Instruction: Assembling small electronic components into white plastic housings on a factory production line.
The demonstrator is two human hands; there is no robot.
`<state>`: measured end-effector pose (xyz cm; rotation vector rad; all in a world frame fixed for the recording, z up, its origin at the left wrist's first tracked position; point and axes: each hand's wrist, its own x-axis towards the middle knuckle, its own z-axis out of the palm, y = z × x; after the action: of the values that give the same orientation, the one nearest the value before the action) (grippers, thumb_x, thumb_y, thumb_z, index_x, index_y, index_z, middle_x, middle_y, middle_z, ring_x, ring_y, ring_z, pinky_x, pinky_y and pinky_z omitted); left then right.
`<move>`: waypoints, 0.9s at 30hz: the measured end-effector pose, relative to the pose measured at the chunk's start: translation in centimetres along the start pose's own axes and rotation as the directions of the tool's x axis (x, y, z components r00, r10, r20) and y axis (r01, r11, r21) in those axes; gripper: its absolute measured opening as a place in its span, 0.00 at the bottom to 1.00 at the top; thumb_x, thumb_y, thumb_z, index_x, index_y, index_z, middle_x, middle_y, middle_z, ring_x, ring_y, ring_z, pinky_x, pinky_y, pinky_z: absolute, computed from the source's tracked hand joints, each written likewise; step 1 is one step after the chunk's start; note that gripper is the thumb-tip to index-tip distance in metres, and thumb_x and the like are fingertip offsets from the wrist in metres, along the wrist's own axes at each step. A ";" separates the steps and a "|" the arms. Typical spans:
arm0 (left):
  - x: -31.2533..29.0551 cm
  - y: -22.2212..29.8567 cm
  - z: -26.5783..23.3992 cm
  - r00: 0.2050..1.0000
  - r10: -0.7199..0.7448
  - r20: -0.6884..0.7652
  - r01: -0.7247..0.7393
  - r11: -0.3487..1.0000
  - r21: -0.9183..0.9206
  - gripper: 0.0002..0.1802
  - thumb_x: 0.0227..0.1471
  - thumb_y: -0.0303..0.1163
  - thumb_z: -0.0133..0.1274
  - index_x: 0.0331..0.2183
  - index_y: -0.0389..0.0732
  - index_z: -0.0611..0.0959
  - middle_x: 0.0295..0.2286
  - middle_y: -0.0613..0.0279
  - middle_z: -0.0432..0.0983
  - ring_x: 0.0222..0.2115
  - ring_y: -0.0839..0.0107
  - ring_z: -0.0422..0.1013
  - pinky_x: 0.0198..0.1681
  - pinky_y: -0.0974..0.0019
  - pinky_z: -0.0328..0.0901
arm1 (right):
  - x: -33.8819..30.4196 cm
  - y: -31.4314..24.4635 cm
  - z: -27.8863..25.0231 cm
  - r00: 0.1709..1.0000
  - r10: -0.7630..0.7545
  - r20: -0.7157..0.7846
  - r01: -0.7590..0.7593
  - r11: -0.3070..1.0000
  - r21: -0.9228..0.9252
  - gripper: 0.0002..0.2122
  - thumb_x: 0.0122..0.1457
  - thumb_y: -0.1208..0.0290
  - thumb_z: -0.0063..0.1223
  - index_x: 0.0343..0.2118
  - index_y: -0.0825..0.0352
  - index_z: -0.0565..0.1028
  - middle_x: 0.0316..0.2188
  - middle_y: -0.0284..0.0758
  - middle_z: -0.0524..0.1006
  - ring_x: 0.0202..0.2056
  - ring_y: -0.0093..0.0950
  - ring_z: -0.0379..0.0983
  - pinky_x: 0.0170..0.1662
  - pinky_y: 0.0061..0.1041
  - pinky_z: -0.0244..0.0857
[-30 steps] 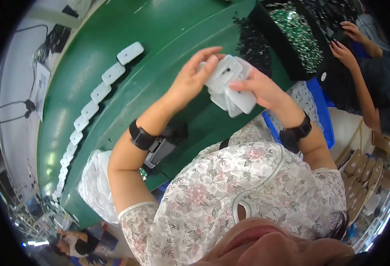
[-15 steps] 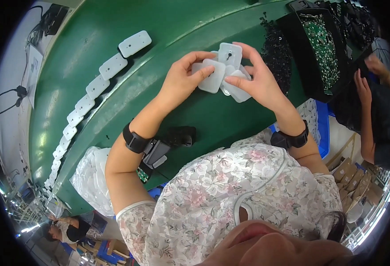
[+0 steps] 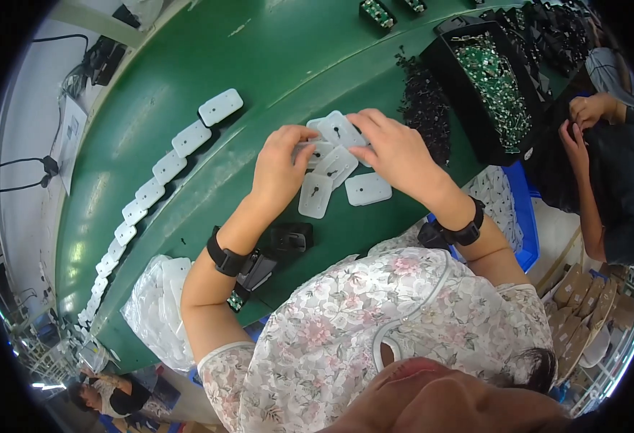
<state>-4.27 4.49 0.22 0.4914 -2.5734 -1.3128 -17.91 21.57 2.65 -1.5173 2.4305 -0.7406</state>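
White covers (image 3: 340, 162) between left grip (image 3: 279, 164) and right grip (image 3: 402, 155), thumbs and fingers apart

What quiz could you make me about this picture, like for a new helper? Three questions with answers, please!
1. What fills the big black bin? (a) yellow buttons (b) green circuit boards (c) red wires
2. True or false: the white plastic covers between the person's hands lie in one neat, straight stack.
3. Fill in: the long row of white pieces is on the ____ side of the left hand.

Key: 1. b. 2. False: the white plastic covers overlap at different angles. 3. Left.
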 end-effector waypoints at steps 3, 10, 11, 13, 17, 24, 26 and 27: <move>0.0 -0.3 -0.5 0.998 0.049 -0.025 -0.046 0.990 0.132 0.11 0.47 0.24 0.55 0.37 0.39 0.78 0.37 0.55 0.74 0.39 0.55 0.70 0.40 0.59 0.67 | 0.3 -0.5 -0.1 0.996 0.014 0.089 0.000 0.988 -0.156 0.21 0.50 0.66 0.59 0.48 0.64 0.69 0.44 0.35 0.71 0.39 0.37 0.73 0.37 0.33 0.71; -2.7 -1.5 -1.1 0.972 0.218 -0.086 -0.145 0.848 0.509 0.18 0.44 0.27 0.57 0.41 0.40 0.76 0.42 0.52 0.72 0.43 0.52 0.69 0.44 0.53 0.66 | 0.3 0.0 1.0 0.993 -0.084 0.081 0.106 0.943 -0.316 0.21 0.50 0.65 0.59 0.48 0.63 0.71 0.45 0.36 0.73 0.42 0.37 0.72 0.40 0.33 0.70; -2.9 -2.1 -1.2 0.967 0.233 -0.100 -0.155 0.856 0.493 0.19 0.42 0.29 0.57 0.40 0.40 0.76 0.42 0.50 0.71 0.43 0.50 0.69 0.45 0.52 0.66 | 0.3 0.4 1.4 0.994 -0.092 0.051 0.103 0.946 -0.307 0.20 0.51 0.66 0.58 0.48 0.62 0.71 0.46 0.37 0.73 0.44 0.37 0.72 0.42 0.33 0.69; -3.1 -2.4 -1.4 0.924 0.335 -0.183 -0.173 0.794 0.583 0.18 0.42 0.32 0.57 0.39 0.41 0.77 0.43 0.48 0.71 0.43 0.50 0.69 0.46 0.52 0.65 | 0.5 0.3 0.6 0.999 -0.036 0.032 0.043 0.969 -0.242 0.18 0.53 0.68 0.56 0.49 0.59 0.72 0.47 0.36 0.74 0.48 0.37 0.71 0.47 0.33 0.67; -7.5 3.3 -2.7 0.791 0.474 -0.386 -0.108 0.730 0.675 0.15 0.37 0.32 0.56 0.33 0.46 0.77 0.32 0.60 0.71 0.36 0.61 0.70 0.37 0.59 0.63 | 0.8 3.3 0.2 0.999 0.028 -0.031 -0.028 0.999 -0.022 0.15 0.60 0.67 0.52 0.50 0.63 0.73 0.42 0.34 0.77 0.36 0.25 0.72 0.42 0.23 0.65; -15.2 3.3 0.1 0.659 0.319 -0.681 0.087 0.867 0.491 0.15 0.41 0.32 0.57 0.36 0.46 0.79 0.33 0.64 0.74 0.34 0.65 0.71 0.33 0.62 0.65 | 3.0 3.0 2.4 0.996 -0.079 0.040 0.070 0.981 0.181 0.14 0.62 0.66 0.51 0.47 0.67 0.74 0.40 0.35 0.77 0.38 0.23 0.73 0.43 0.21 0.65; -16.8 3.1 -0.5 0.489 0.334 -0.806 0.171 0.869 0.464 0.13 0.43 0.32 0.57 0.36 0.45 0.80 0.30 0.65 0.75 0.30 0.65 0.72 0.31 0.64 0.67 | 3.2 2.6 2.0 0.997 -0.062 0.045 0.051 0.974 0.223 0.13 0.62 0.68 0.50 0.46 0.68 0.75 0.40 0.36 0.77 0.38 0.23 0.74 0.43 0.21 0.68; -18.1 3.3 -0.4 0.422 0.328 -0.845 0.259 0.850 0.459 0.13 0.43 0.31 0.59 0.36 0.44 0.80 0.28 0.63 0.76 0.28 0.64 0.73 0.29 0.64 0.69 | 4.1 3.5 2.2 0.995 -0.086 0.044 0.073 0.966 0.246 0.13 0.62 0.68 0.50 0.46 0.68 0.75 0.39 0.35 0.77 0.38 0.23 0.74 0.42 0.22 0.68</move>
<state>11.90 12.95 2.44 0.9181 -1.8369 -0.0596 -21.65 18.52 -0.56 -1.5229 2.1568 -0.9616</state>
